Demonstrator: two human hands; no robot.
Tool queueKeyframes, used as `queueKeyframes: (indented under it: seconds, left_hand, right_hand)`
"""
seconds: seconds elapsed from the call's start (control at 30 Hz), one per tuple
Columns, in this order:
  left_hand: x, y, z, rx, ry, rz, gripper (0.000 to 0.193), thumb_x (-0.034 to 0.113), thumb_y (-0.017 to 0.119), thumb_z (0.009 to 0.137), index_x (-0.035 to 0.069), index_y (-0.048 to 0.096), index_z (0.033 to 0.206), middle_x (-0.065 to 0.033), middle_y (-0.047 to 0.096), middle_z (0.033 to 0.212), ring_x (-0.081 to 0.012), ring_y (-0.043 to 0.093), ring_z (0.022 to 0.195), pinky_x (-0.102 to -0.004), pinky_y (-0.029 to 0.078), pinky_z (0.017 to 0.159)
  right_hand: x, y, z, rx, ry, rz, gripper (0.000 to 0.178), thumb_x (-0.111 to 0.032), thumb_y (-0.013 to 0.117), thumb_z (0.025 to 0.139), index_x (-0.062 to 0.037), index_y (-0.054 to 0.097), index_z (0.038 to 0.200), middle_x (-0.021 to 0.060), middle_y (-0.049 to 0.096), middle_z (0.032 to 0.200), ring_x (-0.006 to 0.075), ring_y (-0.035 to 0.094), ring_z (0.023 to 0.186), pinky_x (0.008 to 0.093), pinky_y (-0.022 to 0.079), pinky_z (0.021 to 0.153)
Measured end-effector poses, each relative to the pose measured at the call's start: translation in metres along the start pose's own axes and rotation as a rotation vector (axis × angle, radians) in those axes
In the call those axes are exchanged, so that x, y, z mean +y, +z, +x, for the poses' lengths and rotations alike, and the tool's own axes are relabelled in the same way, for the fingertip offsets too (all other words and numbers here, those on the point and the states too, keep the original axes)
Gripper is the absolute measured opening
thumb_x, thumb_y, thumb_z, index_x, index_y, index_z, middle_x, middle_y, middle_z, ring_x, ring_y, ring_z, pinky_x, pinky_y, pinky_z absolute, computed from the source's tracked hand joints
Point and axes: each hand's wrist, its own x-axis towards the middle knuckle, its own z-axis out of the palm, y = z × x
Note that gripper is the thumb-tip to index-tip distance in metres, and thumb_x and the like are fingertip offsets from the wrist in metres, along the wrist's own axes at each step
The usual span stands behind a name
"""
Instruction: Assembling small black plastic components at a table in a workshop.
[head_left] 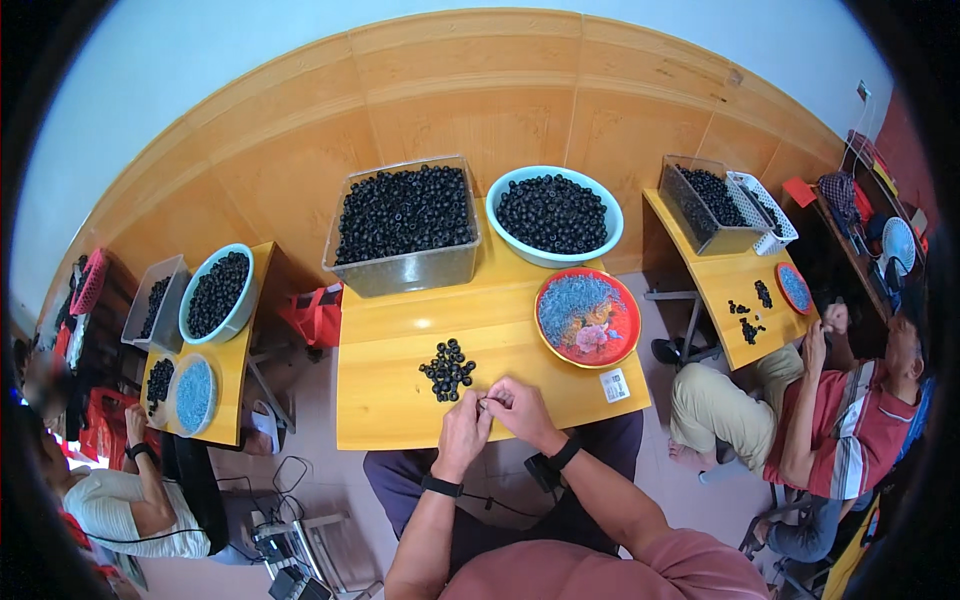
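My left hand (464, 430) and my right hand (522, 408) meet at the front edge of the yellow table (400, 415). Fingertips of both are pinched together around something too small to make out. Just beyond my left hand lies a loose pile of small black ring-like parts (447, 370). To the right of my hands, a red flowered plate (612, 345) carries a heap of thin bluish-clear small pieces (575, 305). A white label card (614, 385) lies near the right edge of the table.
A clear bin (400, 277) and a light-blue basin (555, 259), both full of black parts, stand at the table's back. Two people (135, 505) (845, 415) sit at side tables (235, 370) (700, 275) with similar containers. A red bag (318, 315) stands left of my table.
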Motion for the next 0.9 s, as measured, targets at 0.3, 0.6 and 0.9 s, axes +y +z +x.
queueKeyframes:
  seconds: [0.3,0.6,0.9]
  left_hand:
    - [0.000,-0.001,-0.004,0.002,0.087,0.058,0.017,0.006,0.064,0.092,0.002,0.050,0.100,-0.0257,0.064,0.083,-0.0465,0.065,0.080,-0.0518,0.051,0.067]
    - [-0.005,0.003,-0.008,-0.005,-0.002,0.030,0.024,0.011,0.070,0.092,0.001,0.058,0.110,-0.0185,0.064,0.078,-0.0365,0.065,0.068,-0.0443,0.052,0.062]
    - [-0.001,-0.006,0.003,-0.005,-0.185,-0.225,0.026,0.014,0.078,0.090,0.001,0.071,0.112,0.0001,0.067,0.078,-0.0062,0.055,0.067,-0.0249,0.049,0.063]
  right_hand:
    - [-0.010,0.000,-0.007,0.028,-0.111,-0.009,0.011,-0.007,0.073,0.088,0.0000,0.064,0.088,0.0002,0.064,0.069,0.0027,0.056,0.061,0.0245,0.046,0.054]
    - [0.018,0.004,-0.007,0.030,-0.032,0.134,0.010,-0.006,0.072,0.087,0.0001,0.066,0.093,0.0061,0.071,0.077,0.0103,0.068,0.072,0.0276,0.055,0.066]
    - [0.009,-0.004,-0.004,0.052,-0.059,0.174,0.018,0.002,0.069,0.091,0.0035,0.068,0.109,0.0075,0.074,0.097,0.0110,0.069,0.090,0.0248,0.055,0.082]
